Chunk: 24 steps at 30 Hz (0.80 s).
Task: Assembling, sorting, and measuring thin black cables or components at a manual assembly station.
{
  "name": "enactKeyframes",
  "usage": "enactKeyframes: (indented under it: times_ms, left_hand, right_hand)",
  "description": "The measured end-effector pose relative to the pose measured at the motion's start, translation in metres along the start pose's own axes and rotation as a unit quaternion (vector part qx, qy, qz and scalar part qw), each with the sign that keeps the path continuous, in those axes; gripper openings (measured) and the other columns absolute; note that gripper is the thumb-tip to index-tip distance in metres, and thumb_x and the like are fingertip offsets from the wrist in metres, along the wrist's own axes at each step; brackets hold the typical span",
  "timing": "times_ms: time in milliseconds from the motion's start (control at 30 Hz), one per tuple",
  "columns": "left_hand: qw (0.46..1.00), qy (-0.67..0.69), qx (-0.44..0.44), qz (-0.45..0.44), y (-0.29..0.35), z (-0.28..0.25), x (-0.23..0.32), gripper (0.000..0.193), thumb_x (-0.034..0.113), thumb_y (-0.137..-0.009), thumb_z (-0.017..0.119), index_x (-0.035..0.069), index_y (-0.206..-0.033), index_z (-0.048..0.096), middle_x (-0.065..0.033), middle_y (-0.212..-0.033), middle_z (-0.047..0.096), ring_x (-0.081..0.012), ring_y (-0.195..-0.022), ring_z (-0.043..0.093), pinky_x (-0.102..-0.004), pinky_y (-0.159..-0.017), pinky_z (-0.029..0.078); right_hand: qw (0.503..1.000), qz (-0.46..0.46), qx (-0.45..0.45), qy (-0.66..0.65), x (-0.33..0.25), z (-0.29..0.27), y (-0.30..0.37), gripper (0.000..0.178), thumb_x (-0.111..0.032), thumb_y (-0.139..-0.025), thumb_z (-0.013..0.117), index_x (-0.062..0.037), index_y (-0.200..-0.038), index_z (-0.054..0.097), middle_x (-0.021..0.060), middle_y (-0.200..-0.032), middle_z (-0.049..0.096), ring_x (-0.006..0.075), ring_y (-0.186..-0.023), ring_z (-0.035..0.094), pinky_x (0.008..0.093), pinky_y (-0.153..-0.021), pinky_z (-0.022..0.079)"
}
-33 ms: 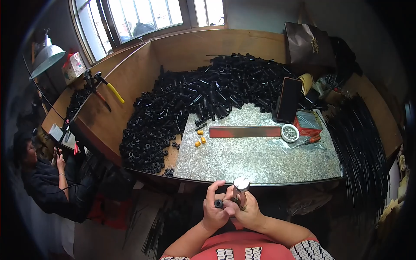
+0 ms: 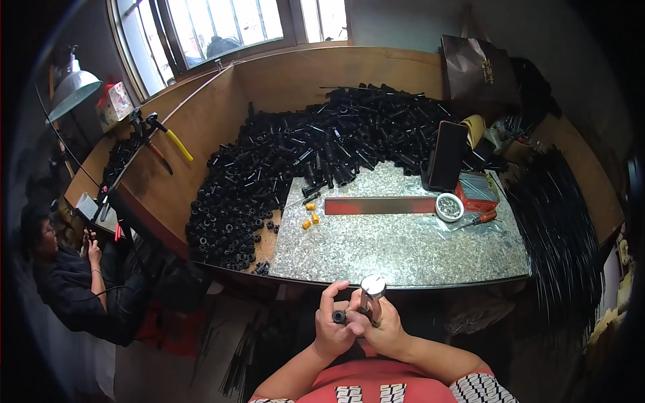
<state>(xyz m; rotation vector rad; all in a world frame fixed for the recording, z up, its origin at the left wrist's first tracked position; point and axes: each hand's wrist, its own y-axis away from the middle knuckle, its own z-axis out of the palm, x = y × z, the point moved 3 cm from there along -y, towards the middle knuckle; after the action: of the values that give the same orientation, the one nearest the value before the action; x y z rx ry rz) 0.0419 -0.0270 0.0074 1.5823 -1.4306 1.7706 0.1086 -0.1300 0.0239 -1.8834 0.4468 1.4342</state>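
Just in front of the bench's near edge, my two hands are close together and touching. My left hand [image 2: 330, 329] is closed on a black tubular part [image 2: 339, 316], its round hollow end facing up and one finger raised and bent. My right hand [image 2: 388, 330] is closed around what looks like a hammer [image 2: 373, 286], with a shiny round metal face uppermost; its handle is hidden by the fingers. A grey speckled stone slab [image 2: 396, 248] lies beyond the hands. A large heap of black tubular parts [image 2: 322, 144] spreads over its far and left sides.
On the slab are a flat metal bar [image 2: 379, 205], yellow pieces [image 2: 315, 218], a white bowl of small metal bits [image 2: 449, 207], a screwdriver [image 2: 480, 219] and a propped phone [image 2: 448, 156]. Black rods [image 2: 557, 221] lie at right. Pliers [image 2: 171, 138] hang left, near another person [image 2: 70, 269].
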Motion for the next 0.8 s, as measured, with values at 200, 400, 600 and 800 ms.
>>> enactKeyframes:
  times_ms: [200, 400, 600, 800]
  left_hand:
    - [1.000, 0.010, -0.004, -0.001, 0.002, -0.001, -0.002, 0.099, 0.070, -0.078, 0.054, -0.011, -0.128, 0.028, -0.0070, -0.076, 0.067, -0.0122, -0.072, 0.064, -0.0238, -0.064, 0.048]
    - [1.000, 0.016, 0.009, -0.006, 0.007, -0.003, 0.000, 0.097, 0.070, -0.077, 0.054, -0.010, -0.128, 0.030, -0.0069, -0.076, 0.066, -0.0118, -0.071, 0.063, -0.0235, -0.064, 0.048]
    - [0.999, 0.026, 0.007, -0.022, 0.001, -0.008, -0.002, 0.097, 0.071, -0.074, 0.058, -0.007, -0.127, 0.035, -0.0035, -0.075, 0.065, -0.0092, -0.071, 0.062, -0.0217, -0.066, 0.049]
    - [0.994, 0.108, 0.025, 0.002, 0.002, -0.010, -0.013, 0.093, 0.064, -0.074, 0.067, -0.003, -0.130, 0.034, -0.0040, -0.067, 0.062, -0.0092, -0.059, 0.059, -0.0224, -0.052, 0.043]
  right_hand:
    - [0.999, -0.040, -0.006, 0.024, -0.003, 0.002, -0.002, 0.015, -0.013, -0.088, 0.061, 0.0010, -0.089, 0.057, 0.0128, -0.086, 0.050, 0.0248, -0.076, 0.051, 0.0330, -0.068, 0.043]
    - [1.000, 0.000, -0.022, -0.011, 0.002, 0.005, 0.006, 0.016, -0.016, -0.089, 0.060, 0.0004, -0.089, 0.057, 0.0131, -0.087, 0.050, 0.0254, -0.076, 0.051, 0.0334, -0.067, 0.043]
    - [1.000, -0.001, -0.028, -0.014, 0.010, 0.006, 0.005, 0.011, -0.008, -0.084, 0.062, -0.0015, -0.093, 0.058, 0.0126, -0.091, 0.052, 0.0271, -0.077, 0.054, 0.0341, -0.068, 0.045]
    - [0.997, -0.043, -0.059, 0.034, 0.002, 0.008, -0.003, 0.002, -0.002, -0.089, 0.056, -0.0034, -0.090, 0.056, 0.0062, -0.093, 0.053, 0.0121, -0.080, 0.054, 0.0268, -0.069, 0.046]
